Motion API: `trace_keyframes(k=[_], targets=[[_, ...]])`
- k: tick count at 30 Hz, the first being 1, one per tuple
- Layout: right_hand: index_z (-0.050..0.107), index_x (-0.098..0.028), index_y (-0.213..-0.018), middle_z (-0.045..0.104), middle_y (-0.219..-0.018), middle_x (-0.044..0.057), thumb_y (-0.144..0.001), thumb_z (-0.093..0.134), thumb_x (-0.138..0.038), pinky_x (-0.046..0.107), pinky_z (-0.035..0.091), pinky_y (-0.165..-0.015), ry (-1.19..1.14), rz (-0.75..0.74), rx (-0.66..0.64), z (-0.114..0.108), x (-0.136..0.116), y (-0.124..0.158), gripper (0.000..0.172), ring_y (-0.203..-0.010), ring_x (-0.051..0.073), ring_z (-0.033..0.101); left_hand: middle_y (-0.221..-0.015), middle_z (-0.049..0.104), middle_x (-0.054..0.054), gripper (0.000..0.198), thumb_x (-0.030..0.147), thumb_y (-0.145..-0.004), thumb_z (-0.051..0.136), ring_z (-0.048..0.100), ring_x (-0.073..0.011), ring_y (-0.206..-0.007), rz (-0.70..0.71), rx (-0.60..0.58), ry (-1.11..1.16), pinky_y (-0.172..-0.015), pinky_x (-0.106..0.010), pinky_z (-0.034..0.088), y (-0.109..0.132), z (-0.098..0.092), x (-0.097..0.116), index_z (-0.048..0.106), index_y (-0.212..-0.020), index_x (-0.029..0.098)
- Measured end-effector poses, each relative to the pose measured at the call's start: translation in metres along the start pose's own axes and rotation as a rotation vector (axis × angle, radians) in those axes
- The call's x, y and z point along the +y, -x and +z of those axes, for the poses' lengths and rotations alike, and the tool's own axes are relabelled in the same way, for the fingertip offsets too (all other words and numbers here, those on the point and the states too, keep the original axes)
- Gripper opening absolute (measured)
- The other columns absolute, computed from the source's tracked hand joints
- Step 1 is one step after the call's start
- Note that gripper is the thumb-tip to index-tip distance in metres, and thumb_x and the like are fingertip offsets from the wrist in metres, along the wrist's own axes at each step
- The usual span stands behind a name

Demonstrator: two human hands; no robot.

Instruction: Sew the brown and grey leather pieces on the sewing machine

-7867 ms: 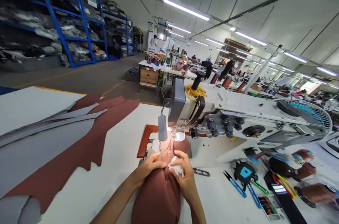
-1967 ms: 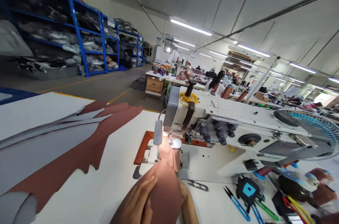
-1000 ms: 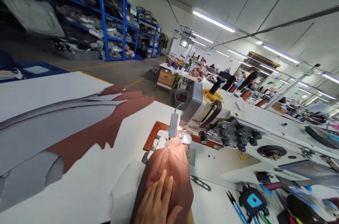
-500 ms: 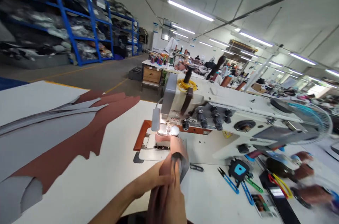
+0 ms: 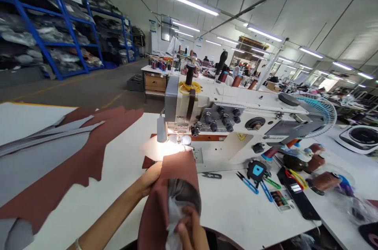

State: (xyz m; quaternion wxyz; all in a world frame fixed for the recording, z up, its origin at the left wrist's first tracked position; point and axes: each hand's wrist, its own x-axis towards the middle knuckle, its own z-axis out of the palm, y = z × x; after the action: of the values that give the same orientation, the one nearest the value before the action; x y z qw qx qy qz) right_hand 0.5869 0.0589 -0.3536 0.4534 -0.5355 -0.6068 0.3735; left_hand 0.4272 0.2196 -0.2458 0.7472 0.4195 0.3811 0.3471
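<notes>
A brown leather piece (image 5: 180, 167) with a grey backing hangs from the sewing machine (image 5: 212, 112) toward me, its far end in the bright light under the needle area. My left hand (image 5: 151, 177) holds its left edge near the machine bed, fingertips partly hidden by the leather. Lower down, my right hand (image 5: 191, 228) has its fingers closed on the folded-back grey side of the same piece. A dark, shiny inner layer shows in the fold above that hand.
More brown pieces with grey backs (image 5: 73, 155) lie piled at left. Right of the machine bed are thread snips (image 5: 212, 175), blue-handled snips (image 5: 247, 182), a tape measure (image 5: 256, 171), a phone (image 5: 301, 199) and thread spools (image 5: 325, 182).
The leather piece, narrow and bunched before, now spreads wide toward me. My hands have moved apart, left toward the machine bed and right lower. The view has shifted to the right.
</notes>
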Motion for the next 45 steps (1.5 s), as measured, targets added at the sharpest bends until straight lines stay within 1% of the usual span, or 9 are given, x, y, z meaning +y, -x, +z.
trace_keyframes(k=[7, 12, 15, 20, 24, 27, 34, 39, 45], targets=[[0.046, -0.015, -0.138, 0.059, -0.114, 0.014, -0.102, 0.040, -0.046, 0.029, 0.054, -0.077, 0.167, -0.243, 0.268, -0.037, -0.062, -0.095, 0.048, -0.094, 0.021, 0.063, -0.100, 0.074, -0.011, 0.065, 0.048, -0.063, 0.082, 0.066, -0.0324, -0.104, 0.074, -0.039, -0.299, -0.089, -0.038, 0.054, 0.004, -0.023, 0.025, 0.064, -0.114, 0.012], [0.051, -0.013, -0.133, 0.064, -0.112, 0.015, -0.094, 0.040, -0.057, 0.034, 0.055, -0.074, 0.040, -0.127, 0.198, -0.015, -0.027, -0.158, 0.060, -0.091, 0.026, 0.065, -0.122, 0.067, -0.013, 0.090, 0.050, -0.050, 0.088, 0.058, -0.0351, -0.119, 0.021, -0.048, -0.424, -0.100, -0.042, 0.049, -0.001, -0.039, 0.013, 0.056, -0.125, 0.014], [0.057, -0.014, -0.120, 0.066, -0.108, 0.015, -0.091, 0.046, -0.055, 0.037, 0.053, -0.079, -0.009, -0.071, 0.133, -0.002, -0.003, -0.151, 0.051, -0.091, 0.029, 0.065, -0.130, 0.063, -0.012, 0.097, 0.048, -0.050, 0.089, 0.054, -0.0344, -0.124, 0.006, -0.133, -0.415, -0.106, -0.043, 0.044, -0.004, -0.039, 0.000, 0.050, -0.134, 0.017], [0.058, -0.016, -0.101, 0.062, -0.095, 0.009, -0.094, 0.051, -0.048, 0.027, 0.048, -0.071, 0.066, -0.078, 0.544, -0.018, -0.026, -0.097, 0.033, -0.084, 0.020, 0.060, -0.118, 0.070, -0.010, 0.092, 0.043, -0.050, 0.088, 0.062, -0.0321, -0.114, -0.111, -0.275, -0.271, -0.099, -0.040, 0.048, -0.009, -0.046, -0.010, 0.053, -0.132, 0.018], [0.059, -0.017, -0.089, 0.056, -0.073, -0.001, -0.090, 0.062, -0.035, 0.021, 0.038, -0.059, 0.073, -0.023, 0.156, -0.022, -0.058, -0.080, 0.018, -0.063, 0.013, 0.051, -0.091, 0.076, -0.006, 0.062, 0.037, -0.046, 0.089, 0.068, -0.0275, -0.092, -0.244, -0.558, -0.282, -0.088, -0.037, 0.052, -0.025, -0.054, 0.003, 0.072, -0.101, 0.015], [0.056, -0.017, -0.091, 0.055, -0.072, -0.004, -0.078, 0.075, -0.024, 0.020, 0.033, -0.057, 0.123, 0.068, 0.117, -0.012, -0.062, -0.084, 0.023, -0.061, 0.012, 0.048, -0.084, 0.076, -0.003, 0.040, 0.032, -0.050, 0.087, 0.069, -0.0248, -0.088, -0.346, -0.659, -0.378, -0.086, -0.034, 0.052, -0.036, -0.055, 0.015, 0.076, -0.085, 0.018], [0.055, -0.018, -0.099, 0.053, -0.067, -0.006, -0.080, 0.071, -0.013, 0.019, 0.031, -0.058, 0.213, 0.121, 0.171, 0.003, -0.058, -0.094, 0.025, -0.060, 0.013, 0.052, -0.085, 0.075, -0.004, 0.043, 0.032, -0.052, 0.087, 0.068, -0.0227, -0.084, -0.283, -0.525, -0.201, -0.079, -0.031, 0.052, -0.022, -0.034, 0.007, 0.074, -0.090, 0.016], [0.054, -0.017, -0.093, 0.051, -0.063, -0.007, -0.081, 0.063, -0.007, 0.018, 0.028, -0.055, 0.227, 0.166, 0.100, 0.000, -0.068, -0.096, 0.019, -0.058, 0.012, 0.051, -0.081, 0.073, -0.007, 0.046, 0.048, -0.060, 0.085, 0.066, -0.0266, -0.087, -0.094, -0.236, -0.298, -0.080, -0.034, 0.052, -0.015, -0.018, -0.012, 0.071, -0.087, 0.014], [0.058, -0.016, -0.079, 0.048, -0.060, -0.007, -0.077, 0.069, -0.006, 0.018, 0.028, -0.057, 0.247, 0.247, 0.036, -0.009, -0.076, -0.100, 0.015, -0.058, 0.010, 0.045, -0.122, 0.068, -0.011, 0.065, 0.050, -0.063, 0.079, 0.055, -0.0331, -0.121, 0.055, -0.031, -0.393, -0.107, -0.041, 0.042, -0.019, -0.019, -0.017, 0.064, -0.118, 0.016]])
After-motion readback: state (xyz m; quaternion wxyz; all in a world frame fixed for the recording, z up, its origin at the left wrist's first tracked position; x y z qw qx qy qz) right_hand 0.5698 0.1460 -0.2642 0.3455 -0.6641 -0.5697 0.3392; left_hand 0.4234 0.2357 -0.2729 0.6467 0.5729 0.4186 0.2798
